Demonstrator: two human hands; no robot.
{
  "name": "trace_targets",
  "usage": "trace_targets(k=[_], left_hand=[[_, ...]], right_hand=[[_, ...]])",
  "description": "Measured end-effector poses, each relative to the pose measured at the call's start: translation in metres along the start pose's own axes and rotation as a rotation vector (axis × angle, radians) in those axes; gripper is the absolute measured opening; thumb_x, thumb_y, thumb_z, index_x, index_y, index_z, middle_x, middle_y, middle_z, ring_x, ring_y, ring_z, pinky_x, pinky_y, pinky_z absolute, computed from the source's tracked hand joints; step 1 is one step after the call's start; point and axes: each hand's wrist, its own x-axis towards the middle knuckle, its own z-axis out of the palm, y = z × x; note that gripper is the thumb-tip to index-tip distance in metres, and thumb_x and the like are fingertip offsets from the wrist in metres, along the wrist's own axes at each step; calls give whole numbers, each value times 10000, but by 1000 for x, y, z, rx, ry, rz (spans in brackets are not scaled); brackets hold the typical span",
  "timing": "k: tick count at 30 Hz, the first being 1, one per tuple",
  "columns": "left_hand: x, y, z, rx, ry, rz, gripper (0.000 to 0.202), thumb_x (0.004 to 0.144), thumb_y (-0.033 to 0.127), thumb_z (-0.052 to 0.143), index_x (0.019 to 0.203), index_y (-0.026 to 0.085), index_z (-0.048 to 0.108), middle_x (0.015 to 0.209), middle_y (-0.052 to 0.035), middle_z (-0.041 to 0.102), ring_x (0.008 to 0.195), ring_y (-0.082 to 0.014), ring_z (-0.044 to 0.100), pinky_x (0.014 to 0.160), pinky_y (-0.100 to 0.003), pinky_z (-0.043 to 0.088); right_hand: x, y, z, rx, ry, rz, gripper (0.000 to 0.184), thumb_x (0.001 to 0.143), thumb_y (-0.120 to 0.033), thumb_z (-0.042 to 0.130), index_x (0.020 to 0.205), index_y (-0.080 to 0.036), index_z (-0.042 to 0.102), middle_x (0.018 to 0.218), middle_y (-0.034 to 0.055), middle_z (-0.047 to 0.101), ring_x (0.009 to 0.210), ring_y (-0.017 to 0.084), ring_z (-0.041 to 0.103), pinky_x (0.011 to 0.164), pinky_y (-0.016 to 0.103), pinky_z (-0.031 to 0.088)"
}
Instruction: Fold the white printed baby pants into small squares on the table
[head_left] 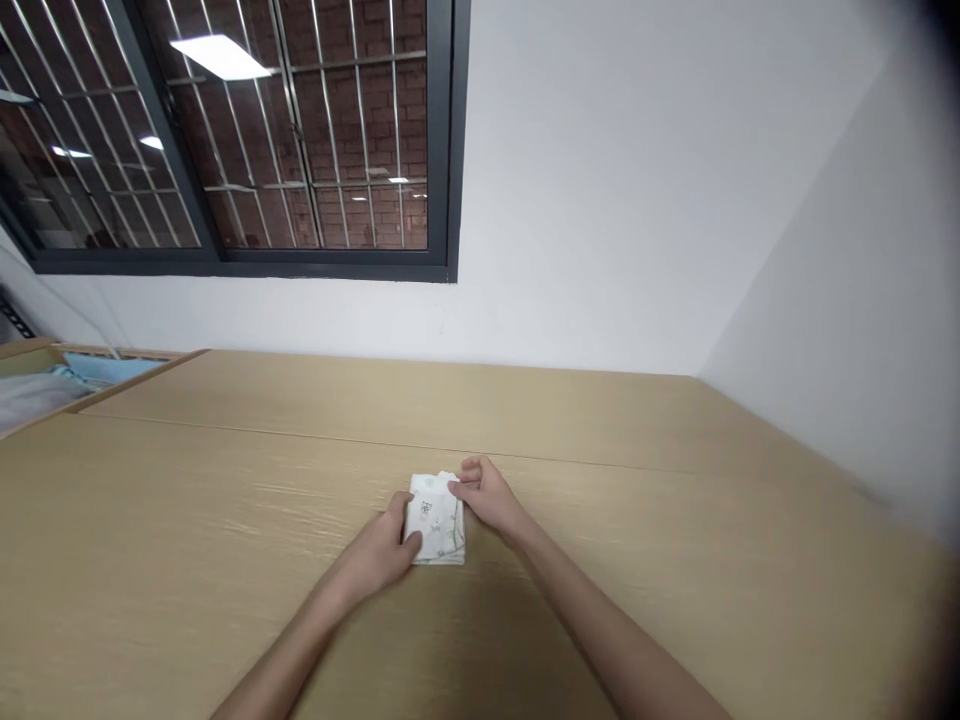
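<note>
A small folded white cloth (436,520) with faint printed animal figures and green marks is just over the tan tabletop, near the middle of the view. Its layers show along the right and lower edges; whether it is a plain cloth or a garment I cannot tell. My left hand (382,550) grips its left side, thumb on top at the lower left and fingers at the upper left edge. At the upper right corner, my right hand (489,497) pinches the cloth with the thumb on top, its other fingers curled behind.
The wide tan tabletop (675,560) has a seam running across it and meets a white wall (585,180). At the far left stands a wooden-edged box (142,378) holding pale blue and whitish fabric. A barred window (322,130) is above.
</note>
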Motion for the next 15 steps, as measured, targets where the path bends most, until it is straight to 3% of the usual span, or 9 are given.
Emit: trace_targets(k=[3, 5, 7, 10, 12, 15], left_hand=[[-4, 9, -1, 187, -46, -65, 429, 944, 305, 479, 1348, 160, 473, 1072, -149, 734, 970, -298, 710, 816, -396, 526], [-7, 16, -2, 372, 12, -49, 396, 973, 335, 446, 1324, 163, 511, 1089, -173, 721, 963, -336, 707, 797, -430, 522], [-11, 25, -4, 469, 65, 56, 372, 995, 370, 409, 1273, 180, 567, 1112, -175, 708, 988, -352, 692, 791, -450, 527], [-19, 39, 0, 438, 15, 223, 375, 998, 404, 392, 1197, 204, 640, 1093, -157, 721, 995, -347, 686, 797, -464, 554], [-25, 47, 9, 436, -78, 249, 355, 968, 358, 432, 1176, 223, 686, 1073, -156, 742, 944, -344, 708, 789, -477, 574], [-32, 56, 27, 471, -141, 255, 417, 910, 283, 483, 1263, 221, 698, 1175, -180, 732, 1004, -389, 712, 875, -553, 581]], right_hand=[[1, 3, 3, -145, 52, -64, 295, 843, -263, 672, 1085, -193, 519, 1043, 109, 683, 879, 222, 711, 781, 392, 600], [-5, -8, 4, -317, 94, -217, 297, 903, -291, 616, 1172, -180, 556, 1152, 147, 680, 1028, 258, 694, 907, 457, 575], [-17, -28, 4, -494, 56, -425, 357, 990, -332, 513, 1304, -171, 563, 1350, 169, 619, 1276, 277, 584, 1087, 492, 469], [-38, -60, 6, -667, -247, -642, 461, 1079, -358, 350, 1480, -180, 493, 1579, 118, 442, 1479, 231, 375, 1216, 437, 326], [-49, -71, 8, -725, -435, -727, 471, 1096, -348, 319, 1524, -213, 462, 1618, 75, 383, 1502, 214, 336, 1225, 403, 313], [-58, -68, 14, -740, -555, -770, 445, 1097, -336, 350, 1518, -282, 482, 1597, 23, 410, 1488, 216, 365, 1217, 382, 335]])
